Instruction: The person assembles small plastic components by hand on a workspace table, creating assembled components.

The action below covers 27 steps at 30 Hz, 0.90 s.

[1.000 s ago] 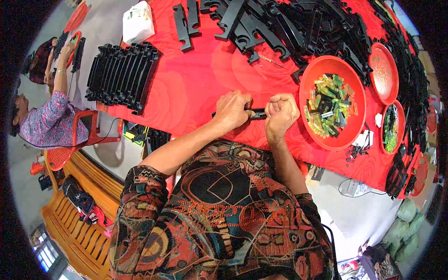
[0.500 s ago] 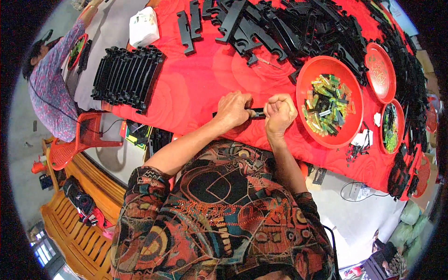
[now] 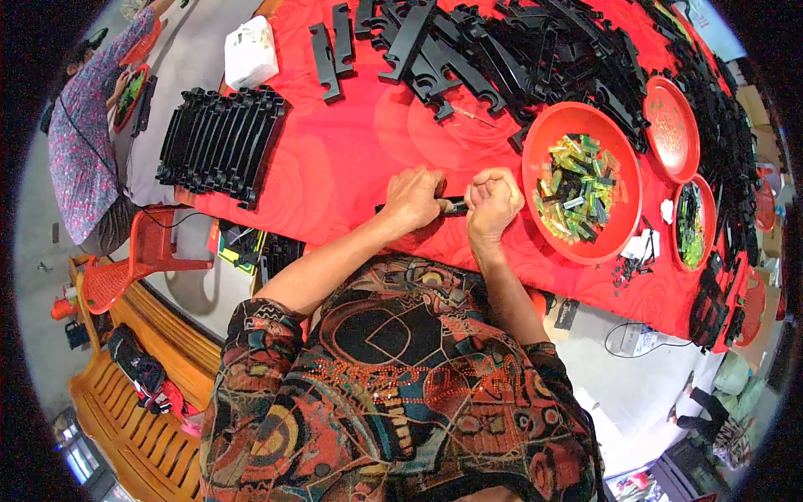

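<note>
My left hand (image 3: 416, 199) is closed over a black plastic part (image 3: 454, 206) at the near side of the red-covered table. One dark end of the part sticks out left of this hand, and a short stretch shows between both hands. My right hand (image 3: 493, 201) is curled into a fist against the right end of that stretch. What lies inside the fist is hidden. Just right of it stands a red bowl (image 3: 535, 188) of small yellow-green, clear and dark pieces.
Black plastic strips (image 3: 544, 58) lie heaped at the back. Left of my hands is a neat row of black parts (image 3: 222, 142), with a white tissue pack (image 3: 251, 52) behind. Red plates (image 3: 672, 130) stand at right. Another person (image 3: 84, 167) works at far left beside a red chair (image 3: 150, 259).
The view has shifted slightly, so the table things sit a little further left. My hands keep nearly the same hold. The other person at far left has moved a hand to a plate.
</note>
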Motion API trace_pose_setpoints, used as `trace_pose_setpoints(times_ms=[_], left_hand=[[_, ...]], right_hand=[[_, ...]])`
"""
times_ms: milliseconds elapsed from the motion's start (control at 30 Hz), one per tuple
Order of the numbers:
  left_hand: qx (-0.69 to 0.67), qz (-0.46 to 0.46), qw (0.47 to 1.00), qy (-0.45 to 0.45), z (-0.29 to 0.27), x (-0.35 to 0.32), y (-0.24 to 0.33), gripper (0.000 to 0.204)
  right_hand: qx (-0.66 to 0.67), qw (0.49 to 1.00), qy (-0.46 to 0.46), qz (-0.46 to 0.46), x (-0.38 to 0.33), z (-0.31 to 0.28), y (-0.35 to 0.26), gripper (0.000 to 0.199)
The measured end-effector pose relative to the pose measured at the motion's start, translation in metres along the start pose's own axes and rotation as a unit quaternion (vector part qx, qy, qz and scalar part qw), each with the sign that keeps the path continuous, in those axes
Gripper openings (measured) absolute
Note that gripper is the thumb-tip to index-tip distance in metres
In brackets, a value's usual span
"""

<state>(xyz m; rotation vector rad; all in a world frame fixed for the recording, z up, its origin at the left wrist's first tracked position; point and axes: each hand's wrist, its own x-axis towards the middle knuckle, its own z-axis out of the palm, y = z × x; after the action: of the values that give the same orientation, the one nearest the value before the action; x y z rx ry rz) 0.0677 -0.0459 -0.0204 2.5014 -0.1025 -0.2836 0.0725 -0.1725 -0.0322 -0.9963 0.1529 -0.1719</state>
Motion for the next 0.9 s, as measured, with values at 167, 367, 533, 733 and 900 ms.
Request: trace_pose_setpoints(times_ms=[167, 367, 533, 733, 900], left_hand=[[0.010, -0.004, 1.000, -0.014, 0.001, 0.001, 0.000, 0.030], [0.044, 0.003, 0.999, 0.007, 0.006, 0.002, 0.001, 0.032], [0.017, 0.003, 1.000, -0.008, 0.000, 0.000, 0.001, 0.033], [-0.013, 0.033, 0.999, -0.019, -0.004, -0.001, -0.005, 0.031], [-0.120, 0.082, 0.989, -0.006, -0.023, -0.014, -0.025, 0.025]], right_hand=[[-0.036, 0.999, -0.004, -0.006, 0.000, 0.000, 0.001, 0.021], [-0.056, 0.998, -0.011, -0.001, -0.003, -0.001, 0.006, 0.021], [-0.047, 0.998, -0.028, -0.009, -0.003, -0.003, 0.003, 0.021], [0.025, 0.997, -0.035, -0.057, -0.003, -0.004, -0.006, 0.018], [0.021, 0.984, -0.085, -0.153, -0.022, -0.006, -0.034, 0.015]])
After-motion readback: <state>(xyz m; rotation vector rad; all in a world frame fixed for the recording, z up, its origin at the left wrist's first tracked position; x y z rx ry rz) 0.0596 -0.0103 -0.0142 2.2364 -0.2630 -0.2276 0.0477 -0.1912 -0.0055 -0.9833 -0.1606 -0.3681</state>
